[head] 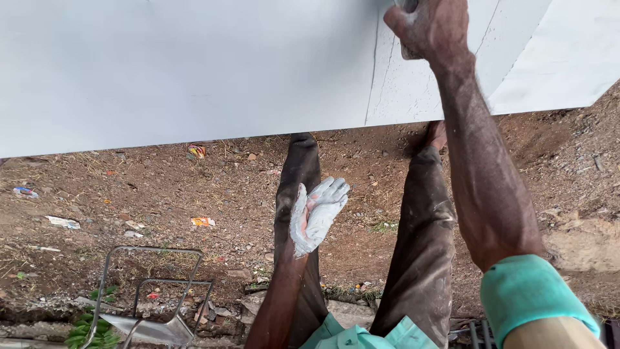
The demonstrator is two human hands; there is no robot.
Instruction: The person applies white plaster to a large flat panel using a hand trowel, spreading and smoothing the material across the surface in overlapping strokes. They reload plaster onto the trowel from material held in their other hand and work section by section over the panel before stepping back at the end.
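— What's the right hand (429,27) doing?
— Curled tight around a small putty-caked tool (407,8), pressed on the smooth white wall (194,64).
— And the left hand (316,213)?
— Spread flat, palm up, smeared with grey paste, above rough brown dirt ground (161,194).

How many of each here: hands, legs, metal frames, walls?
Hands: 2, left hand smeared with grey paste, right hand up against the wall
Legs: 2
Metal frames: 1
Walls: 1
Total: 6
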